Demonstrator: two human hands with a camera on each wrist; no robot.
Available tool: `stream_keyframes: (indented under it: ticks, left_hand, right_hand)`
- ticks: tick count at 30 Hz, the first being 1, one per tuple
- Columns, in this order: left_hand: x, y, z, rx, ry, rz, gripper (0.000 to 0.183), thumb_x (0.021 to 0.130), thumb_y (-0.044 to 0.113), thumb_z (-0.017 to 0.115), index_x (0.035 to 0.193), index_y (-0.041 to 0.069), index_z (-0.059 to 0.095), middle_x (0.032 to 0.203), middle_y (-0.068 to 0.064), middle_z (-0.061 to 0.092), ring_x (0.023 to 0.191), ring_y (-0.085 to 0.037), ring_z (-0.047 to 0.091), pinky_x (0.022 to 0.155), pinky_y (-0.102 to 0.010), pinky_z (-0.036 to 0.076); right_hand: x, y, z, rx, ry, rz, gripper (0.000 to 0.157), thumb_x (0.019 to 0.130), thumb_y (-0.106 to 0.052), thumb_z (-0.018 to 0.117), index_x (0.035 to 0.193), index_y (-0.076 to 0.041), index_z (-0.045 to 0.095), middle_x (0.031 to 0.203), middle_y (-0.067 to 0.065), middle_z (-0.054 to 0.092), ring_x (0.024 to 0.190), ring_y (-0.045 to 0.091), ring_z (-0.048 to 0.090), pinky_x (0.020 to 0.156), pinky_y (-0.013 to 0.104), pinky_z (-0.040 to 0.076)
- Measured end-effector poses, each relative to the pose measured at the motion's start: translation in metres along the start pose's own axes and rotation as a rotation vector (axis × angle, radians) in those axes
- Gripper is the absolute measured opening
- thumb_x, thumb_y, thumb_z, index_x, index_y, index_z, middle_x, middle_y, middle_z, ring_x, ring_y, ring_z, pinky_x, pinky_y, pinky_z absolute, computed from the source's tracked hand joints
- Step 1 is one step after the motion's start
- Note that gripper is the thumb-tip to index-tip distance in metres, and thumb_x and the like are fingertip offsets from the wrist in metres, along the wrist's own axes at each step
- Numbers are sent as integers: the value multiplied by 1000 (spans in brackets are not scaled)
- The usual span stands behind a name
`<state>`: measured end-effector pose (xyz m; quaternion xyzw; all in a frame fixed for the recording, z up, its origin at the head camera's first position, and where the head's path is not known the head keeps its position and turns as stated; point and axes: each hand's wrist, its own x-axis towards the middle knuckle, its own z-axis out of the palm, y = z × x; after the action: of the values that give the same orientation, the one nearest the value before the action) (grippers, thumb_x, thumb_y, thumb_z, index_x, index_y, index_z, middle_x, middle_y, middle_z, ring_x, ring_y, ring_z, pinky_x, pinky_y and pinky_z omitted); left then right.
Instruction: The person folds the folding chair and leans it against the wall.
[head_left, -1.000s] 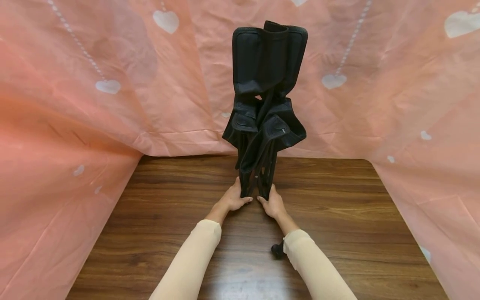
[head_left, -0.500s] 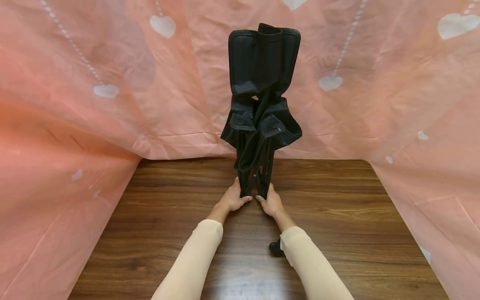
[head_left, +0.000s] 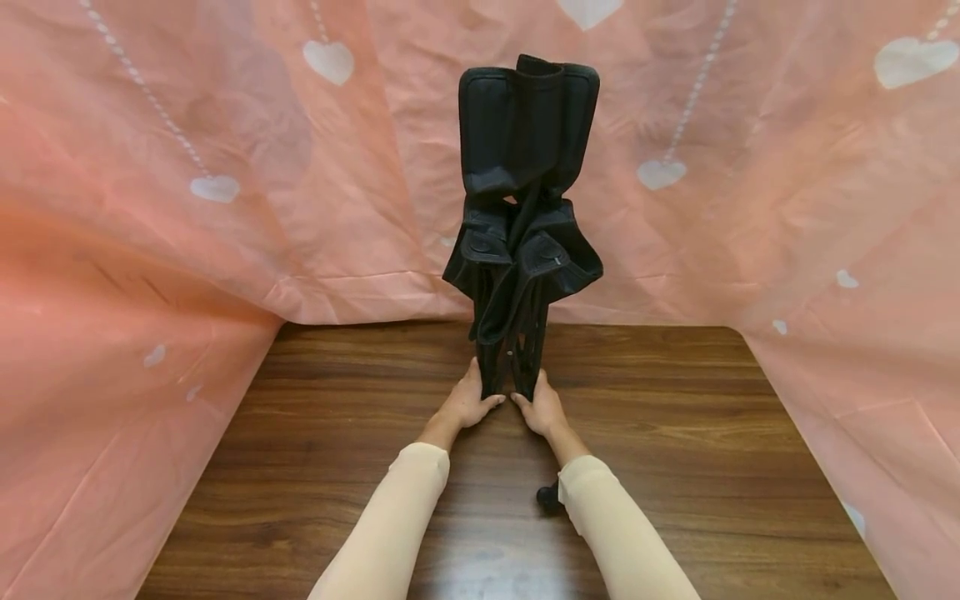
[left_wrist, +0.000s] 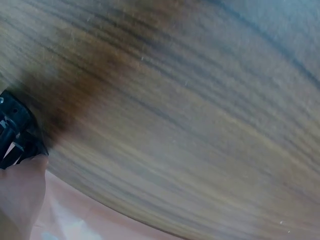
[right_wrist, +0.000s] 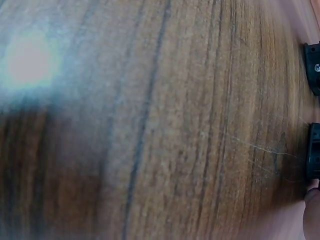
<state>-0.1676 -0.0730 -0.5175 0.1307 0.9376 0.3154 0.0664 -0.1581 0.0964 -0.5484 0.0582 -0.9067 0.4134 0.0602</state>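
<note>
A folded black folding chair (head_left: 531,125) stands upright near the far side of the wooden table (head_left: 660,417). Its fabric hangs in folds over the bundled legs. Low down, my left hand (head_left: 467,403) grips the left legs, thumb toward the middle. The right hand (head_left: 546,408) holds the right legs the same way, and a narrow gap parts the two thumbs. Most other fingers are hidden behind the legs. Black plastic feet (left_wrist: 17,117) show at the left wrist view's edge beside the hand. In the right wrist view, two black feet (right_wrist: 314,150) appear at the edge, a fingertip close below.
A pink curtain (head_left: 360,208) with white hearts hangs behind and along both sides of the table. Beside the right sleeve (head_left: 611,508) is a small rounded black piece (head_left: 549,498), partly covered by the cuff.
The chair's top has shifted slightly left against the curtain, mostly in the first half second. Both hands keep their hold low on the legs. The head view has tilted up a little.
</note>
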Motion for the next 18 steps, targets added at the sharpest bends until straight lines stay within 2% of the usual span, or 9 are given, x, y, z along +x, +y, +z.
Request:
stream_keyframes:
  ticks: [3,4,8,18]
  left_hand:
    - [1,1,0,21,-19,-19,87,88,37,59,145,1,4,147,-21,28,132,-33,35,111,-41,33]
    - [1,1,-1,31,-29,-29,88,88,38,59,146,1,3,148,-21,27,133,-33,35,111,-41,33]
    - [1,2,-2,67,-52,-52,90,88,41,58,146,0,3,148,-21,25,133,-33,34,111,-41,32]
    - [-4,5,-3,49,-29,-33,88,88,40,58,146,2,3,147,-21,27,133,-33,35,111,-41,33]
  right_hand:
    - [0,1,0,-2,1,5,54,87,-25,62,124,2,35,105,32,59,101,43,58,85,50,49]
    - [0,-1,-1,11,-16,33,53,86,-20,63,125,3,35,108,33,58,104,44,56,89,53,46]
    - [0,-3,-2,-17,-37,55,54,87,-19,62,127,2,33,111,30,59,106,41,57,91,51,47]
    - [-2,-6,-4,-17,-55,65,53,87,-21,63,125,1,34,111,29,59,107,40,57,90,49,48]
